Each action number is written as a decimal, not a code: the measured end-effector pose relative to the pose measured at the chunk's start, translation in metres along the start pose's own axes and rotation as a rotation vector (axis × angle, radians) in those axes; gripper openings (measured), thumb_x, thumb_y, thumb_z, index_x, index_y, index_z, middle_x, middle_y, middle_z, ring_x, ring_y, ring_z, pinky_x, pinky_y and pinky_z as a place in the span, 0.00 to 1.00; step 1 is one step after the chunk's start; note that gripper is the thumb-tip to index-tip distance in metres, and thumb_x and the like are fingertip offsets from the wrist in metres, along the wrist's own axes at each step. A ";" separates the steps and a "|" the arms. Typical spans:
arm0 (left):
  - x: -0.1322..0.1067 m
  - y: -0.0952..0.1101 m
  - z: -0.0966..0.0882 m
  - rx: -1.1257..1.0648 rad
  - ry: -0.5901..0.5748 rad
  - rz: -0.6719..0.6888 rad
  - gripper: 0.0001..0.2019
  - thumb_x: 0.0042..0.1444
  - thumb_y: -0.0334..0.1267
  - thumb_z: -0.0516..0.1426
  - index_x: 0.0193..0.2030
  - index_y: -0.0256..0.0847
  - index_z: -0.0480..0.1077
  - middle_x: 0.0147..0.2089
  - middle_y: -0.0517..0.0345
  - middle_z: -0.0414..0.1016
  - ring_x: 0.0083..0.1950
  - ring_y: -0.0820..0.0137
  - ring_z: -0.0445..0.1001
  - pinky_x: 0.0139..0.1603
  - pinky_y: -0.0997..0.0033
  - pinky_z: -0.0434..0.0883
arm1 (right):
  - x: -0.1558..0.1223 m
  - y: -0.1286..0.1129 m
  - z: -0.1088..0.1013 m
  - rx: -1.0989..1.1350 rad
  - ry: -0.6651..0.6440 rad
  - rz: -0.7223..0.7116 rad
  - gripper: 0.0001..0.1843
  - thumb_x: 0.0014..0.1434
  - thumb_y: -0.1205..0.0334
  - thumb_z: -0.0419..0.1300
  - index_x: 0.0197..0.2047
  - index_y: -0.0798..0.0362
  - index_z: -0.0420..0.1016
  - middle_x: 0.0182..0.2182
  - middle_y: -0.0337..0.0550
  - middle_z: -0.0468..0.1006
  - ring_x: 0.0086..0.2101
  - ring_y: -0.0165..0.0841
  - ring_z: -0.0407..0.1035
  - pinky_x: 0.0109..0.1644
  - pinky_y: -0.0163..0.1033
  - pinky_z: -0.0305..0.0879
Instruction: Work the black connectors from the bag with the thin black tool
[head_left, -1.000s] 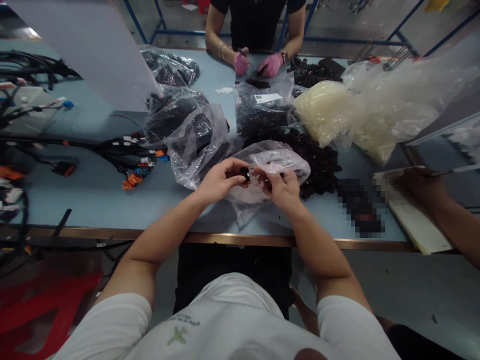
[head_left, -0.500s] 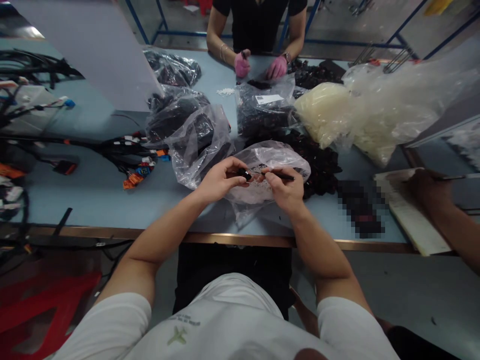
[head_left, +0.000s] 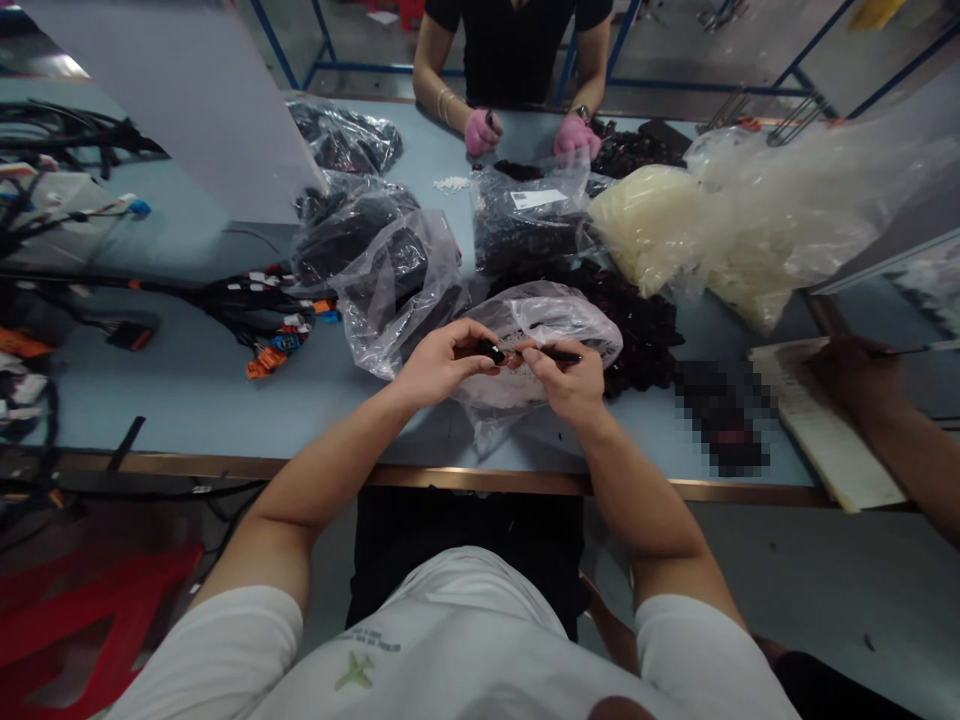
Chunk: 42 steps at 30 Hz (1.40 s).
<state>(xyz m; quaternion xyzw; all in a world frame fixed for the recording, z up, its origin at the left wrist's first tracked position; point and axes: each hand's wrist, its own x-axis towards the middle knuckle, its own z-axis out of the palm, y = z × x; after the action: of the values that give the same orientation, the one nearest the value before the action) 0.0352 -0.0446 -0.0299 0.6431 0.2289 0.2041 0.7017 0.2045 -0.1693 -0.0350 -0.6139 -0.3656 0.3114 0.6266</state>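
Left hand (head_left: 439, 362) and right hand (head_left: 566, 380) held up together just over the clear plastic bag (head_left: 551, 318), nearly meeting, not spread. Left: fingers curled, fingertips (head_left: 476, 350) and thumb pinching a small black connector (head_left: 493, 352), which sits at the bag's left end. Right: thumb and index pressed together on a thin black tool (head_left: 559, 355), other fingers curled in; its tip points at the connector, cannot tell if touching. Table's near edge (head_left: 480, 478), brass-trimmed, runs just below the bag, with a strip of blue tabletop between. Left of the bag: more plastic bags of dark parts (head_left: 397, 290), then a wire harness (head_left: 247, 305). Right of the bag: a loose pile of dark connectors (head_left: 641, 330). Beyond it, a bag of cream parts (head_left: 649, 225). Well right, a co-worker's hand (head_left: 855, 375) with a pen over a notebook (head_left: 821, 425). Far side, pink-gloved hands (head_left: 525, 135) of another person.
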 end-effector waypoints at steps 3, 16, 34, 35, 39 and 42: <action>0.000 0.001 0.000 0.014 -0.001 -0.001 0.15 0.53 0.35 0.69 0.47 0.37 0.75 0.44 0.52 0.84 0.46 0.62 0.86 0.53 0.56 0.83 | 0.000 -0.001 0.000 0.001 -0.015 -0.012 0.15 0.52 0.46 0.74 0.33 0.49 0.87 0.29 0.44 0.87 0.31 0.40 0.82 0.39 0.46 0.82; -0.002 -0.002 0.002 0.068 0.015 0.016 0.14 0.52 0.36 0.70 0.46 0.38 0.78 0.42 0.53 0.85 0.45 0.63 0.85 0.51 0.60 0.80 | 0.000 0.003 0.004 0.021 -0.002 -0.025 0.12 0.54 0.50 0.73 0.31 0.51 0.85 0.26 0.42 0.86 0.30 0.38 0.82 0.37 0.42 0.82; -0.001 -0.006 0.001 0.041 -0.001 0.019 0.15 0.54 0.35 0.69 0.47 0.39 0.76 0.45 0.53 0.86 0.46 0.64 0.85 0.55 0.59 0.80 | 0.000 0.006 0.002 0.020 -0.008 -0.090 0.08 0.56 0.54 0.70 0.32 0.49 0.87 0.27 0.41 0.86 0.30 0.37 0.81 0.37 0.42 0.81; -0.002 -0.006 0.002 0.042 0.000 0.018 0.15 0.53 0.35 0.69 0.47 0.39 0.76 0.45 0.53 0.86 0.46 0.64 0.85 0.54 0.58 0.80 | 0.000 0.006 0.002 0.016 -0.008 -0.076 0.09 0.56 0.53 0.70 0.32 0.49 0.87 0.26 0.41 0.86 0.30 0.37 0.81 0.37 0.42 0.81; -0.001 -0.005 0.002 0.035 0.000 0.010 0.15 0.52 0.34 0.69 0.47 0.38 0.76 0.45 0.53 0.86 0.45 0.64 0.86 0.54 0.59 0.81 | 0.000 0.007 0.002 0.016 -0.008 -0.049 0.10 0.55 0.52 0.71 0.32 0.50 0.86 0.26 0.41 0.86 0.30 0.37 0.81 0.38 0.43 0.80; -0.001 -0.006 0.002 0.025 -0.001 0.012 0.15 0.52 0.35 0.69 0.46 0.39 0.77 0.44 0.54 0.86 0.44 0.64 0.86 0.54 0.59 0.81 | 0.000 0.008 0.002 0.017 -0.007 -0.061 0.11 0.56 0.51 0.70 0.31 0.50 0.85 0.26 0.42 0.85 0.30 0.37 0.81 0.38 0.42 0.80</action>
<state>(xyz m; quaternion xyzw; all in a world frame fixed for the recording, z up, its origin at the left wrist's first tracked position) 0.0356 -0.0478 -0.0352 0.6530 0.2275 0.2051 0.6926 0.2036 -0.1675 -0.0428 -0.5960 -0.3838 0.2974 0.6396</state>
